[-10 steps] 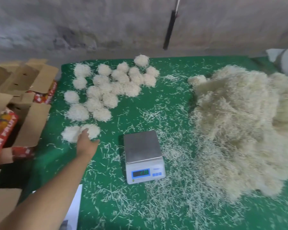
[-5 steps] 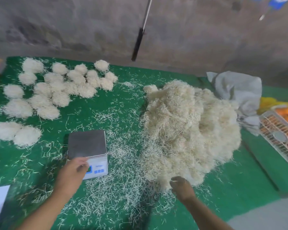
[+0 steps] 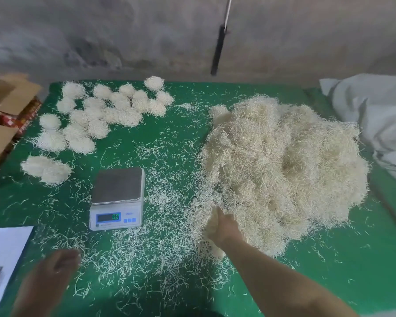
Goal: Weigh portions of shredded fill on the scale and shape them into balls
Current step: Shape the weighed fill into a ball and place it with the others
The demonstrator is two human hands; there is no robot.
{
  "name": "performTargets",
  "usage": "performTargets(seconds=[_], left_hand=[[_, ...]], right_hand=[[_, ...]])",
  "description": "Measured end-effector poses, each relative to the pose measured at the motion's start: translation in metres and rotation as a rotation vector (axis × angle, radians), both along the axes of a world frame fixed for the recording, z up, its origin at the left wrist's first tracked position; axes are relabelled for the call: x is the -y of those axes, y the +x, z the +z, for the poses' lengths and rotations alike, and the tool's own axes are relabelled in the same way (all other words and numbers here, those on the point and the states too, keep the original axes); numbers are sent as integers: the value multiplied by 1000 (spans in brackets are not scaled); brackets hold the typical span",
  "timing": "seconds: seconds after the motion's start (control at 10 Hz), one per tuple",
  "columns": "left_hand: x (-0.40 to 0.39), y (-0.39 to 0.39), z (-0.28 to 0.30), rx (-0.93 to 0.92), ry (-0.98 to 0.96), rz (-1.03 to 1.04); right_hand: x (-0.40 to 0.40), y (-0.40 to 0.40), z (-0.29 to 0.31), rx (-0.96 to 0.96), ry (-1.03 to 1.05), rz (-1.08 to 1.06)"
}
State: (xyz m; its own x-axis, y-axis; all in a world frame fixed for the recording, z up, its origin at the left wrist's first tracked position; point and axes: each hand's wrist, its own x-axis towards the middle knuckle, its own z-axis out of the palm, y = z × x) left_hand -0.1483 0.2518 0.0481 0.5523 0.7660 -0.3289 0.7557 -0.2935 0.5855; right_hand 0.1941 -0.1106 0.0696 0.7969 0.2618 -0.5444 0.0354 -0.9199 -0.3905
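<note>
My left hand (image 3: 53,268) has come off the scale (image 3: 117,197) and hovers loose, holding nothing, balls (image 3: 105,110) far beyond it. Right of the bare scale, my right hand (image 3: 224,229) has pushed into the shredded pile (image 3: 284,165); its grip is hidden.

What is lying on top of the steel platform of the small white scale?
Nothing lies on the small white scale; its grey steel platform is bare, display showing zero. The green cloth beneath it is covered.

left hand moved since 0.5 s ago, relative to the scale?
Yes. The left hand was touching the front of the small white digital scale; now it hovers off it, nearer the camera and to its left.
</note>
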Motion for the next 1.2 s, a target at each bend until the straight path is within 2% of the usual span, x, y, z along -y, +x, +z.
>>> performTargets(seconds=[0.1, 0.2, 0.3, 0.4, 0.5, 0.7, 0.8, 1.0, 1.1, 1.2], left_hand=[[6, -13, -10, -34, -35, 53], [58, 8, 34, -37, -40, 50], [125, 45, 102, -29, -34, 70], [163, 72, 128, -32, -21, 26], [181, 94, 136, 28, -107, 0], [208, 154, 147, 68, -277, -179], [214, 185, 159, 143, -331, -342], [224, 245, 200, 211, -76, -670], [221, 261, 210, 299, -117, -703], [215, 266, 212, 246, -106, -564]], right_hand=[[4, 11, -9, 67, -10, 29], [7, 23, -17, 55, -31, 95], [16, 26, -26, 18, -84, 206], [25, 25, -29, -8, 7, 159], [32, 22, -20, 17, 191, 88], [38, 15, 44, 67, 487, -7], [38, 10, 88, 44, 652, -14], [33, -5, 172, 51, 871, 66], [27, -8, 196, 44, 869, 43], [22, -7, 207, 45, 922, -16]])
